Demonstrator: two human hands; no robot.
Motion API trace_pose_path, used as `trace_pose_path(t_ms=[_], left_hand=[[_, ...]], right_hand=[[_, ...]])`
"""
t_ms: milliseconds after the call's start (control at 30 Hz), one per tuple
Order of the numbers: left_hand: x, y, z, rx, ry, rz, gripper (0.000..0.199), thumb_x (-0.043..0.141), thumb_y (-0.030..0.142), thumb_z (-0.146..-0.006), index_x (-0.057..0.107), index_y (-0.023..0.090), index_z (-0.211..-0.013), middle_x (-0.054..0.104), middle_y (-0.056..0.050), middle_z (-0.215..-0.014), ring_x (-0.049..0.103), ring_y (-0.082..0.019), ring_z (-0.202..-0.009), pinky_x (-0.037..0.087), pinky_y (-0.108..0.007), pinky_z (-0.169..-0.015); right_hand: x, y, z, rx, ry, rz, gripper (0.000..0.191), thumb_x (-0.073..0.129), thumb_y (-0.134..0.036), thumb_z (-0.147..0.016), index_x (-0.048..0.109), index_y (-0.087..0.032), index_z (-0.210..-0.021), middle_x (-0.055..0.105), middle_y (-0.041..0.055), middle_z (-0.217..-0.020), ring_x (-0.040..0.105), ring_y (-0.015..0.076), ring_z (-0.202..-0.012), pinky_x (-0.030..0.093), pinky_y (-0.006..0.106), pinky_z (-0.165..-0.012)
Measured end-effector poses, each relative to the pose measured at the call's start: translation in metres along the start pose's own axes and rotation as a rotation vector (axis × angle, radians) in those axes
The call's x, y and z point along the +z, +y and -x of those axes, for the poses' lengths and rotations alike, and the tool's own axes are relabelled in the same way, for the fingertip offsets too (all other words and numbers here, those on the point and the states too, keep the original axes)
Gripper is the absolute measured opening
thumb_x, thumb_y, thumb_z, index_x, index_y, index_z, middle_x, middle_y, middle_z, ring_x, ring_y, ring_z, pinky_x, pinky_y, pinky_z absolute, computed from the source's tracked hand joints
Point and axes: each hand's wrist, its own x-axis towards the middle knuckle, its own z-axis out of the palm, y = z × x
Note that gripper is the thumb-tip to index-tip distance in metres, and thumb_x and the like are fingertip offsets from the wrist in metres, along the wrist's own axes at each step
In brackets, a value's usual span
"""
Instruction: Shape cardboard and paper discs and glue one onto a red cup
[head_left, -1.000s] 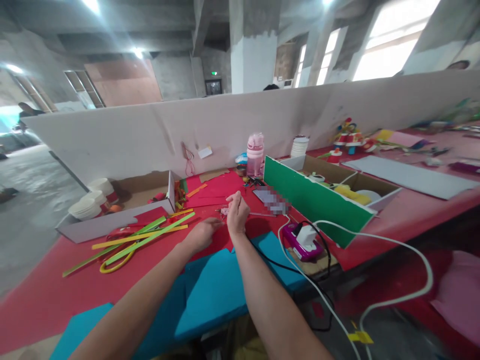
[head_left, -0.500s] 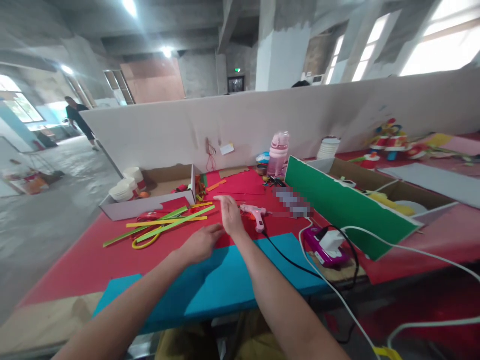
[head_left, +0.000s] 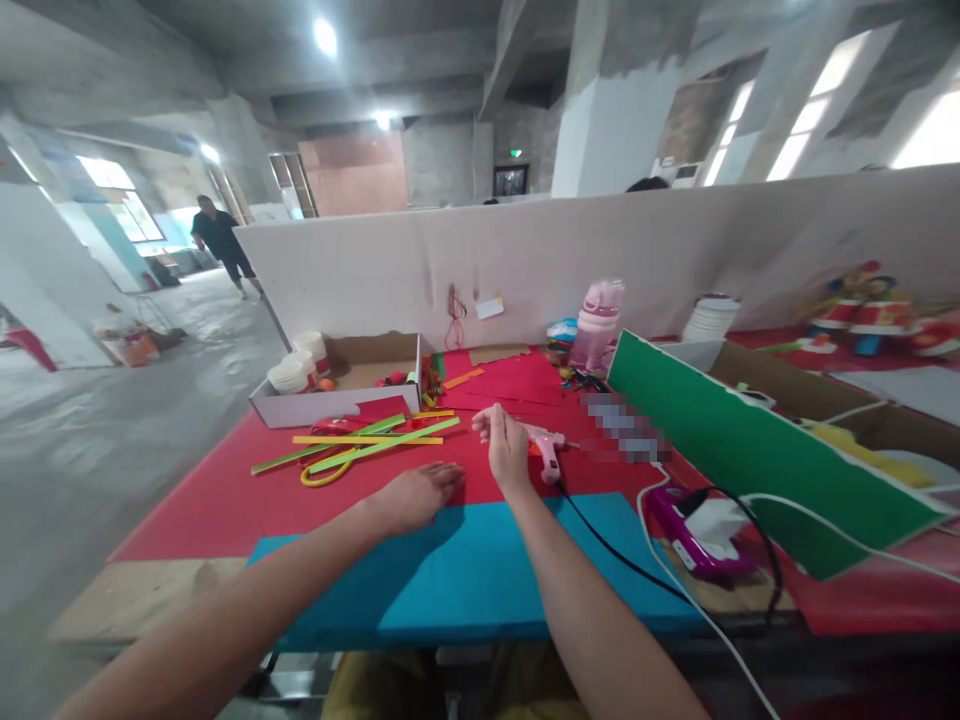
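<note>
My left hand (head_left: 421,496) lies palm down with its fingers stretched out, at the far edge of the blue sheet (head_left: 360,590), holding nothing. Beside it my right hand (head_left: 506,446) is raised with the fingers loosely bent and apart, and I see nothing in it. Just right of the right hand lies a pink glue gun (head_left: 550,462), partly hidden behind that hand. Green and yellow strips (head_left: 386,445) lie crossed on the red table cover (head_left: 202,500), left of my hands, over yellow-handled scissors (head_left: 328,474).
A cardboard box (head_left: 337,400) with white cups stands at the back left. A pink bottle (head_left: 598,325) is by the partition (head_left: 390,260). On the right are a green board (head_left: 765,450) and a purple power strip (head_left: 694,540) with cables. A person (head_left: 219,243) walks in the background.
The view has turned left, so the table appears shifted right. My hands have moved apart; the left hand has flattened toward the blue sheet and the right hand's fingers have bent more.
</note>
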Motion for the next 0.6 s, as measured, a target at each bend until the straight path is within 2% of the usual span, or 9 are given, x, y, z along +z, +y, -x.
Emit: trace_pose_path(t_ms=[67, 133, 267, 367, 433, 500, 600], left_hand=[[-0.009, 0.000, 0.014, -0.105, -0.024, -0.053, 0.045, 0.048, 0.011, -0.080, 0.055, 0.010, -0.125, 0.056, -0.018, -0.129, 0.050, -0.028, -0.124, 0.037, -0.039, -0.107], [-0.011, 0.006, 0.013, -0.128, -0.004, -0.048, 0.044, 0.047, 0.011, -0.082, 0.054, 0.012, -0.126, 0.056, -0.016, -0.130, 0.047, -0.027, -0.127, 0.037, -0.039, -0.107], [0.007, 0.023, -0.024, -0.058, 0.101, 0.041, 0.043, 0.039, 0.025, -0.091, 0.047, 0.017, -0.133, 0.046, -0.012, -0.141, 0.037, -0.026, -0.134, 0.034, -0.043, -0.109], [0.018, 0.032, -0.059, -0.104, 0.082, 0.090, 0.044, 0.038, 0.034, -0.093, 0.047, 0.016, -0.132, 0.043, -0.015, -0.142, 0.038, -0.027, -0.133, 0.034, -0.044, -0.108], [0.020, 0.036, -0.071, -0.115, 0.049, 0.110, 0.052, 0.034, 0.043, -0.094, 0.043, 0.013, -0.135, 0.040, -0.017, -0.144, 0.034, -0.028, -0.136, 0.030, -0.047, -0.110], [0.018, 0.038, -0.067, -0.108, 0.017, 0.114, 0.065, 0.029, 0.054, -0.093, 0.037, 0.010, -0.140, 0.037, -0.019, -0.146, 0.029, -0.029, -0.138, 0.025, -0.048, -0.112], [0.011, 0.034, -0.029, -0.121, -0.014, 0.093, 0.078, 0.024, 0.063, -0.090, 0.027, 0.008, -0.145, 0.029, -0.018, -0.150, 0.022, -0.028, -0.141, 0.019, -0.043, -0.114]], right_hand=[[0.004, -0.002, 0.003, -0.019, -0.028, 0.014, 0.056, 0.022, -0.054, -0.095, 0.062, -0.019, -0.080, 0.067, 0.0051, -0.073, 0.061, 0.0160, -0.066, 0.047, 0.027, -0.063], [0.005, -0.002, 0.004, -0.019, -0.031, 0.034, 0.057, 0.021, -0.055, -0.095, 0.062, -0.019, -0.080, 0.067, 0.0049, -0.073, 0.062, 0.0161, -0.067, 0.047, 0.027, -0.064], [0.002, 0.002, 0.002, 0.010, 0.006, 0.055, 0.059, 0.021, -0.057, -0.094, 0.061, -0.018, -0.076, 0.066, 0.0053, -0.071, 0.061, 0.0160, -0.065, 0.047, 0.026, -0.063], [-0.005, 0.008, -0.001, 0.019, 0.094, 0.066, 0.060, 0.020, -0.058, -0.093, 0.060, -0.017, -0.074, 0.066, 0.0055, -0.070, 0.060, 0.0150, -0.062, 0.047, 0.026, -0.062], [-0.010, 0.012, -0.004, 0.032, 0.139, 0.067, 0.061, 0.020, -0.058, -0.093, 0.060, -0.017, -0.074, 0.066, 0.0050, -0.068, 0.059, 0.0142, -0.060, 0.046, 0.025, -0.061], [-0.012, 0.015, -0.006, 0.057, 0.154, 0.060, 0.061, 0.020, -0.059, -0.093, 0.061, -0.016, -0.075, 0.065, 0.0044, -0.066, 0.057, 0.0134, -0.056, 0.045, 0.025, -0.057], [-0.011, 0.015, -0.006, 0.079, 0.134, 0.038, 0.062, 0.021, -0.060, -0.092, 0.061, -0.016, -0.076, 0.064, 0.0034, -0.063, 0.055, 0.0123, -0.051, 0.044, 0.024, -0.053]])
